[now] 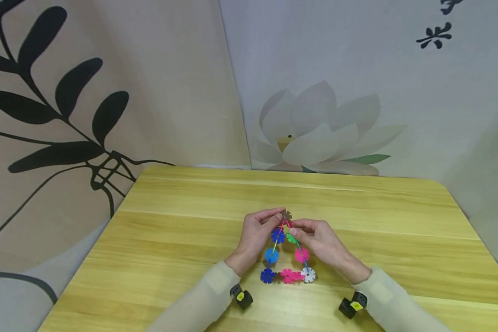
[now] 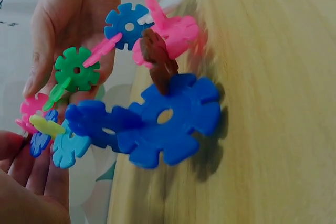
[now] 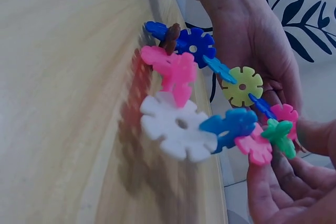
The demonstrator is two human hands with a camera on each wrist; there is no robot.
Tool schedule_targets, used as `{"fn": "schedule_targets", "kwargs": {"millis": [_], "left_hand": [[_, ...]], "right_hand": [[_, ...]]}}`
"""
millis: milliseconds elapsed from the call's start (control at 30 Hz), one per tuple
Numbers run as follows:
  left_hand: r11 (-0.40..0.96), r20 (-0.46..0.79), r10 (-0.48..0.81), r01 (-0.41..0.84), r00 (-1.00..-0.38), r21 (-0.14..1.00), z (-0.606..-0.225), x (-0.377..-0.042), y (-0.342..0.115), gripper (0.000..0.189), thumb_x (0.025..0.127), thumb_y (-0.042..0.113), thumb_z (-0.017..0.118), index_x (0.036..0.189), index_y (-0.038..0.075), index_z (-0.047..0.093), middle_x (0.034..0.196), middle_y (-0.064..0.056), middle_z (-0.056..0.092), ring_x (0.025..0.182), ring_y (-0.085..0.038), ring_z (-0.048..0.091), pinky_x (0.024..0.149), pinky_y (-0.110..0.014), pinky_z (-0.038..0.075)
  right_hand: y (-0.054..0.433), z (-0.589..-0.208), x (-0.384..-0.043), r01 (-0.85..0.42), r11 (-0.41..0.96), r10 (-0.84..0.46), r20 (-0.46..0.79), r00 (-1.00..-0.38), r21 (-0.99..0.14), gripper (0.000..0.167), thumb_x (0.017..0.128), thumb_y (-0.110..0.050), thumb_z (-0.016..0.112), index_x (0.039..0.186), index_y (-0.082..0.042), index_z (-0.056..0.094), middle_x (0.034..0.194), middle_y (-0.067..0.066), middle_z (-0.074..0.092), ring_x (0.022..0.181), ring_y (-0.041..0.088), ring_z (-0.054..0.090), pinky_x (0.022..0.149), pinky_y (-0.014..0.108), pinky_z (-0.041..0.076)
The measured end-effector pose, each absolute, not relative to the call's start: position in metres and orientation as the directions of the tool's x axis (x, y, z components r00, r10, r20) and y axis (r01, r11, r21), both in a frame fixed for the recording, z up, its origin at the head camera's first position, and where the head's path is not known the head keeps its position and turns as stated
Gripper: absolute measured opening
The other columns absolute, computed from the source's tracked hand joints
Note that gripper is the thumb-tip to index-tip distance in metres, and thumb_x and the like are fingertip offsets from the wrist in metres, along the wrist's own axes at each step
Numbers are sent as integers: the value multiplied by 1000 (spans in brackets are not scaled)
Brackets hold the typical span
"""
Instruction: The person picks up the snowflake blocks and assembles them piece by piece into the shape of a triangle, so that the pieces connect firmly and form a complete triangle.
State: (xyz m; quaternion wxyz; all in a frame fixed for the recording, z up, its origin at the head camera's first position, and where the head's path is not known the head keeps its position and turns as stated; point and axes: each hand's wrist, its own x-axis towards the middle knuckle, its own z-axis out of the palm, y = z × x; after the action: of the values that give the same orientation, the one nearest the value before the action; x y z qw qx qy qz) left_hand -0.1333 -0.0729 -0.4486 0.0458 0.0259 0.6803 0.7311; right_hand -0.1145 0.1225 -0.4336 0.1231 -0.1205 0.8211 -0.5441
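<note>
Interlocking plastic snowflake discs form a triangular loop, point away from me, in the head view. My left hand (image 1: 255,236) pinches the brown disc (image 1: 287,215) at the loop's tip between thumb and forefinger. On the loop's right side, my right hand (image 1: 320,242) pinches around the green disc (image 1: 291,238) and a pink disc beside it; the fingers partly hide them. A dark blue disc (image 2: 170,119) makes one near corner and a white disc (image 3: 178,127) the other. Between these corners are pink discs (image 1: 287,276) and a brown one (image 2: 158,61). Down the left side, a yellow disc (image 3: 242,86) joins blue ones.
The loop is over a light wood table (image 1: 182,230). A wall covering printed with a lotus (image 1: 323,129) and dark leaves (image 1: 79,87) stands behind and left of it. Each wrist wears a black strapped camera, as on the left wrist camera (image 1: 242,297).
</note>
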Motion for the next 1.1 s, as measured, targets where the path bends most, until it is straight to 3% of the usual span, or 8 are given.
{"fn": "schedule_targets", "kwargs": {"millis": [533, 800, 967, 1100], "left_hand": [[-74, -67, 135, -78, -989, 994, -449, -136, -73, 29, 99, 14, 67, 125, 3, 73, 116, -13, 76, 105, -21, 73, 89, -28, 59], [-72, -109, 186, -125, -976, 990, -448, -138, -74, 34, 101, 18, 62, 132, 4, 68, 126, -14, 72, 113, -26, 70, 99, -37, 55], [-83, -119, 251, -144, -961, 986, -447, -138, -77, 42, 104, 22, 58, 140, 1, 62, 134, -17, 67, 122, -31, 65, 108, -43, 49], [-51, -146, 287, -167, -947, 985, -447, -137, -83, 49, 105, 30, 57, 145, 1, 56, 140, -17, 63, 127, -33, 62, 109, -45, 48]], "right_hand": [[133, -438, -117, -27, 389, -368, -129, -921, -921, 50, 106, -35, 59, 140, 2, 59, 133, 17, 68, 121, 32, 65, 104, 50, 52], [141, -435, -116, -16, 342, -362, -116, -925, -940, 36, 106, -21, 60, 133, 2, 63, 121, 15, 72, 104, 25, 71, 90, 34, 58], [141, -433, -117, -10, 339, -344, -114, -932, -941, 27, 103, -8, 60, 126, 5, 65, 109, 13, 73, 94, 24, 72, 84, 38, 61], [142, -432, -119, 17, 353, -327, -140, -934, -936, 26, 103, -7, 59, 126, 5, 65, 104, 11, 73, 89, 23, 71, 84, 41, 61]]}}
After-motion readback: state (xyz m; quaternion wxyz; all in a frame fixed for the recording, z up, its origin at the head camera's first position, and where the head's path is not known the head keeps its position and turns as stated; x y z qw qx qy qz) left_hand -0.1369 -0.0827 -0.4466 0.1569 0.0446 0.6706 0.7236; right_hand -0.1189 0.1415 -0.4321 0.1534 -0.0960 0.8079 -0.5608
